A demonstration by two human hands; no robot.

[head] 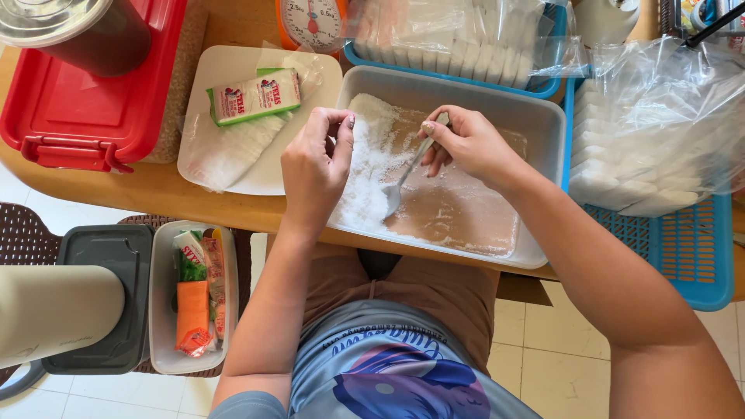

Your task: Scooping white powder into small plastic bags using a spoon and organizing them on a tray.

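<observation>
I saw a glossy metal spoon (403, 177) in the right hand (466, 143), resting in fine, matt white powder (371, 167). The tray (543, 124) was smooth grey plastic. I noted a matt wooden table (155, 190), a glossy red plastic box (85, 101), a blue plastic mesh basket (687, 248), clear, crinkled plastic bags (667, 101), a rough cork mat (182, 85) and printed paper labels (256, 97).

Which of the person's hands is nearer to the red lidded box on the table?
Left. The left hand hovers over the tray's near-left edge, closer to the red box. The right hand, gripping the spoon, is farther right over the tray.
</observation>
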